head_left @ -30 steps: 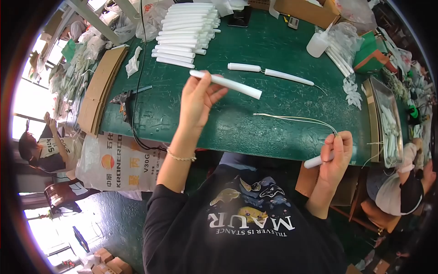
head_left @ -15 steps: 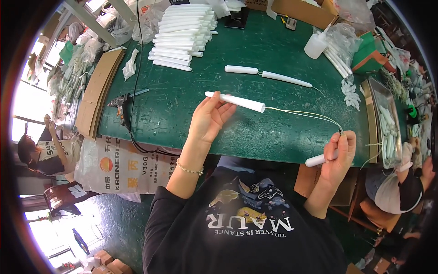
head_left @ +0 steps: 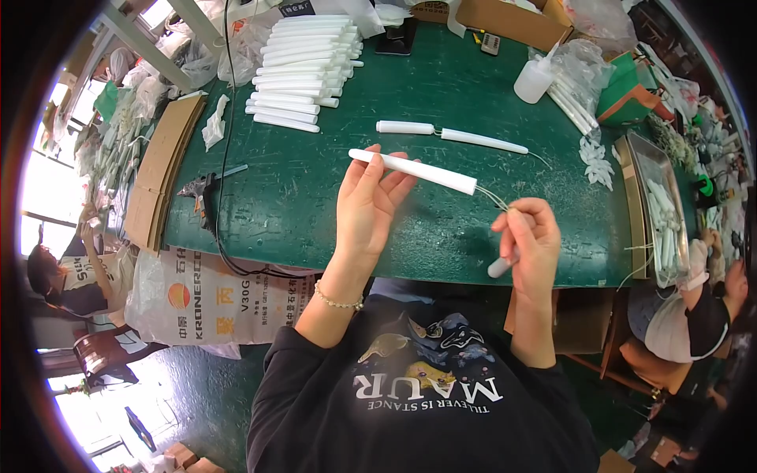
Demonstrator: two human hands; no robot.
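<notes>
My left hand (head_left: pixel 371 201) holds a white taper-candle-shaped tube (head_left: pixel 432 173) between thumb and fingers, above the green table. Thin pale wires (head_left: pixel 494 197) come out of the tube's wider right end. My right hand (head_left: pixel 533 246) pinches those wires close to the tube. A short white cylinder (head_left: pixel 503 266) hangs under its fingers, partly hidden by them. Farther back on the table lie a short white tube (head_left: pixel 405 127) and a longer one (head_left: pixel 485 141), joined in a line by wire. A stack of white tubes (head_left: pixel 296 71) is at the back left.
A glue gun (head_left: pixel 206 193) and black cable lie left, beside flat cardboard (head_left: pixel 162 173). A white squeeze bottle (head_left: pixel 534 79), bagged tubes and a metal tray (head_left: pixel 669 229) are on the right. Other people sit at both sides; the green table's (head_left: pixel 331 248) front edge is by my forearms.
My right hand has moved left, closer to the tube, and its grip on the wires is now nearer the tube's end. The tube in my left hand has shifted slightly right.
</notes>
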